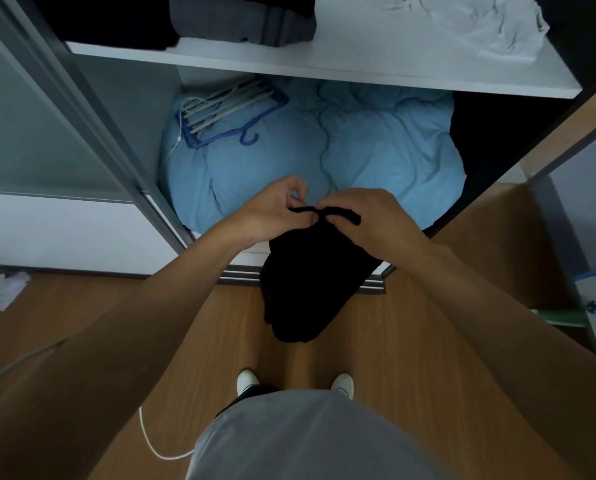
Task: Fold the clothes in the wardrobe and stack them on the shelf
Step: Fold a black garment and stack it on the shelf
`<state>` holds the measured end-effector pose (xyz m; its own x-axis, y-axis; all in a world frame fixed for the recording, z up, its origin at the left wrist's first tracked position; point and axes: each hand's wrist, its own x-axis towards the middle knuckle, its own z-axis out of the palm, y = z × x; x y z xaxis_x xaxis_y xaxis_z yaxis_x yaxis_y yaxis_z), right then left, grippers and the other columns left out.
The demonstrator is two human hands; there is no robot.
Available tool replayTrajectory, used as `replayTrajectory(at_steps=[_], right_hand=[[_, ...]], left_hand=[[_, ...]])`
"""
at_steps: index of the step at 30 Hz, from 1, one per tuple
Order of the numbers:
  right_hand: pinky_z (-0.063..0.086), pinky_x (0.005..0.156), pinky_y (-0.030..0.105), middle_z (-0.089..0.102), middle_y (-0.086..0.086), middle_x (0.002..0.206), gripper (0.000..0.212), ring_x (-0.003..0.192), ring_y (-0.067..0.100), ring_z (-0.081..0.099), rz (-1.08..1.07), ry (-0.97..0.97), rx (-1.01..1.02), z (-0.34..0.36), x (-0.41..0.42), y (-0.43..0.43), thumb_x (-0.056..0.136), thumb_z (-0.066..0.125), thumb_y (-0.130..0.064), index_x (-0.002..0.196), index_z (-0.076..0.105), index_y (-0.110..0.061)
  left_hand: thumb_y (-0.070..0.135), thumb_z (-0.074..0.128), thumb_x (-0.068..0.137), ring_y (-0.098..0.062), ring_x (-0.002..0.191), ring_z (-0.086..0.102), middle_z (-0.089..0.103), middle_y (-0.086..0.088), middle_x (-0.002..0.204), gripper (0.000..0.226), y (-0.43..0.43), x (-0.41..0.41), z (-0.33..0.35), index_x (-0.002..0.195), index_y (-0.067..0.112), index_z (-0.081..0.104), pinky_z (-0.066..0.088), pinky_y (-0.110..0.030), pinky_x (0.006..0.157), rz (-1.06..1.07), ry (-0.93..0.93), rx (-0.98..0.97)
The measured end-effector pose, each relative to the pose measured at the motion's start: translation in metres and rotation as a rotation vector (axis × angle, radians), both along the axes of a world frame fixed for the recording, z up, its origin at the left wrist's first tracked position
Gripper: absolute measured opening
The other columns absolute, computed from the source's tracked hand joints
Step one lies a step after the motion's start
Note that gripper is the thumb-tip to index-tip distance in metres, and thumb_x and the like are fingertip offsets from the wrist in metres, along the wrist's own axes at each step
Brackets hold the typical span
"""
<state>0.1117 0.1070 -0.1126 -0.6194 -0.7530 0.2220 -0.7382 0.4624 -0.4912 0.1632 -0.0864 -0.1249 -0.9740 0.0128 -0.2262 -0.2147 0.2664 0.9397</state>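
A black garment [303,282] hangs in front of the open wardrobe, above the wooden floor. My left hand [275,211] pinches its top edge from the left, and my right hand [369,220] grips the same edge from the right, the two hands almost touching. The white shelf [324,64] runs across the wardrobe above my hands. On it lie a folded grey garment [241,19] at the left and a crumpled light grey garment [476,22] at the right.
Below the shelf a light blue duvet [358,147] fills the wardrobe bottom, with a bundle of blue and white hangers [227,112] on it. The sliding door frame [92,116] stands at the left. A white cable [151,441] lies on the floor near my feet.
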Motion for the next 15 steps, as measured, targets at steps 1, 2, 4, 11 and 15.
replayTrajectory(at_steps=[1, 2, 4, 11, 15], right_hand=[[0.052, 0.089, 0.045, 0.076, 0.008, 0.107, 0.022, 0.097, 0.028, 0.070, -0.012, 0.009, -0.004, 0.001, -0.001, 0.000, 0.093, 0.066, -0.009, 0.114, 0.074, -0.009], [0.053, 0.084, 0.045, 0.077, 0.009, 0.101, 0.018, 0.091, 0.029, 0.071, -0.029, 0.024, -0.006, 0.001, -0.002, 0.000, 0.094, 0.067, -0.011, 0.108, 0.075, -0.007], [0.051, 0.077, 0.045, 0.076, 0.011, 0.088, 0.016, 0.080, 0.030, 0.069, -0.067, 0.054, 0.015, 0.002, -0.004, -0.003, 0.096, 0.065, -0.016, 0.099, 0.076, -0.004], [0.050, 0.075, 0.040, 0.073, 0.012, 0.081, 0.018, 0.075, 0.026, 0.066, -0.202, -0.016, -0.132, 0.006, -0.002, -0.010, 0.096, 0.062, -0.012, 0.092, 0.074, -0.001], [0.049, 0.072, 0.032, 0.072, 0.009, 0.079, 0.017, 0.073, 0.021, 0.064, -0.245, -0.072, -0.177, 0.010, 0.001, -0.015, 0.096, 0.062, -0.012, 0.090, 0.074, -0.001]], left_hand=[[0.003, 0.065, 0.090, -0.016, 0.062, 0.052, 0.064, -0.007, 0.077, 0.024, 0.001, 0.000, -0.001, 0.090, 0.018, 0.046, 0.040, -0.026, 0.053, -0.007, 0.013, -0.017], [0.003, 0.065, 0.090, -0.017, 0.062, 0.049, 0.061, -0.009, 0.076, 0.023, 0.002, 0.000, -0.002, 0.087, 0.017, 0.047, 0.038, -0.027, 0.053, -0.021, 0.035, -0.039], [-0.001, 0.062, 0.090, -0.019, 0.063, 0.045, 0.058, -0.011, 0.075, 0.023, 0.007, 0.001, -0.005, 0.083, 0.017, 0.049, 0.035, -0.030, 0.055, -0.057, 0.085, -0.062], [0.010, 0.064, 0.078, -0.018, 0.072, 0.057, 0.060, -0.002, 0.076, 0.012, 0.017, 0.004, -0.022, 0.084, 0.011, 0.053, 0.045, -0.032, 0.067, 0.035, 0.339, -0.204], [0.023, 0.066, 0.074, -0.029, 0.081, 0.061, 0.067, -0.006, 0.082, 0.021, 0.023, 0.014, -0.039, 0.088, 0.008, 0.062, 0.049, -0.048, 0.077, 0.107, 0.415, -0.420]])
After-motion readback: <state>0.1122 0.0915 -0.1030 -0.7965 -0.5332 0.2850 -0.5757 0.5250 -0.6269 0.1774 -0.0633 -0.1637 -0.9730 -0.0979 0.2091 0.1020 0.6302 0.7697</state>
